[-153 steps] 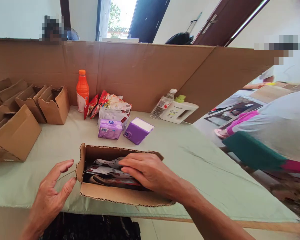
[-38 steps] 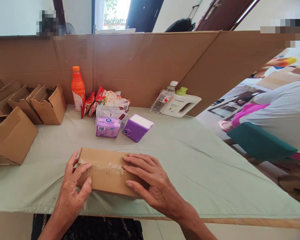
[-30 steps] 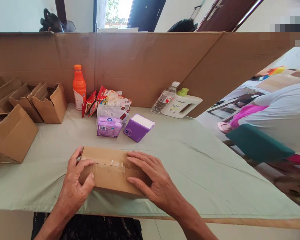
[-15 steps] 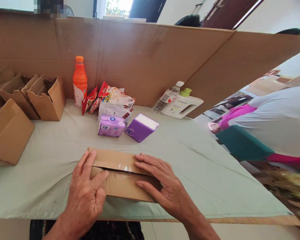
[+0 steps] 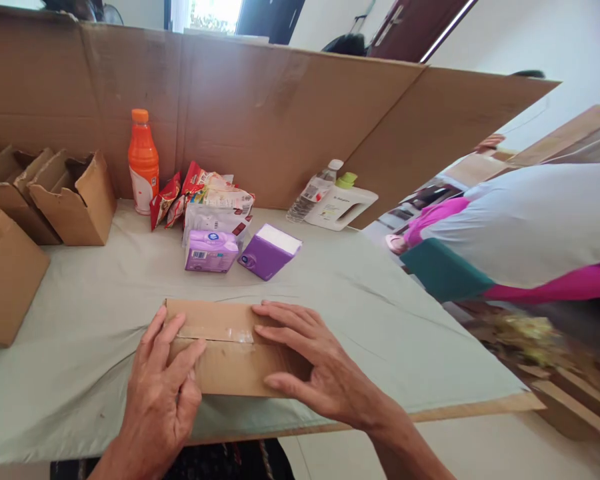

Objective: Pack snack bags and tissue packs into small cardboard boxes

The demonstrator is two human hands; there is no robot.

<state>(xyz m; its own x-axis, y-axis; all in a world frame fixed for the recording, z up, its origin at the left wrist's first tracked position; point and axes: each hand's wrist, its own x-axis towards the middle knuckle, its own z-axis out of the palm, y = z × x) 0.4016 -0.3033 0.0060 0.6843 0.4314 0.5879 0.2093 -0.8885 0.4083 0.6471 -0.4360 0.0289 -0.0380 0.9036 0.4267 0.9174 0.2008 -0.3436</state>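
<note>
A small cardboard box (image 5: 225, 367) lies near the table's front edge, its two top flaps meeting at a seam with shiny tape on it. My left hand (image 5: 163, 380) grips the box's left end, fingers over the top and thumb near the seam. At the right end my right hand (image 5: 305, 353) grips the same box, its fingers across the far flap and the thumb on the near one. The inside of the box is hidden. Beyond it stand a purple tissue pack (image 5: 211, 252) and a second, tilted purple tissue pack (image 5: 271, 253).
An orange drink bottle (image 5: 144, 163) and snack bags (image 5: 215, 193) stand by the cardboard wall (image 5: 260, 100). A clear water bottle (image 5: 313, 193) leans beside a white jug (image 5: 343, 207). Open cartons (image 5: 75, 200) are at the left. A person (image 5: 520, 227) bends over at the right.
The gap between the box's top flaps has narrowed to a thin line under my hands. The view has turned slightly right, so things appear further left.
</note>
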